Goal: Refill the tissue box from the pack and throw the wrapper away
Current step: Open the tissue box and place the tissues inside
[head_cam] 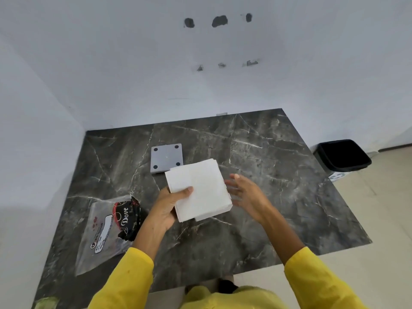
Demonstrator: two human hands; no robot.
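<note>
A thick stack of white tissues (200, 188) is held above the dark marble table (278, 175), gripped at its near left corner by my left hand (167, 208), thumb on top. My right hand (245, 192) hovers at the stack's right edge with fingers spread, touching it lightly or just beside it. The grey square tissue box part (166, 158), showing round black feet at its corners, lies on the table just behind the stack. The clear plastic wrapper (107, 230) with a black and red label lies flat and slack at the table's left.
A black waste bin (343, 156) stands on the tiled floor beyond the table's right edge. White walls close in behind and to the left. Something green (45, 303) shows at the table's near left corner.
</note>
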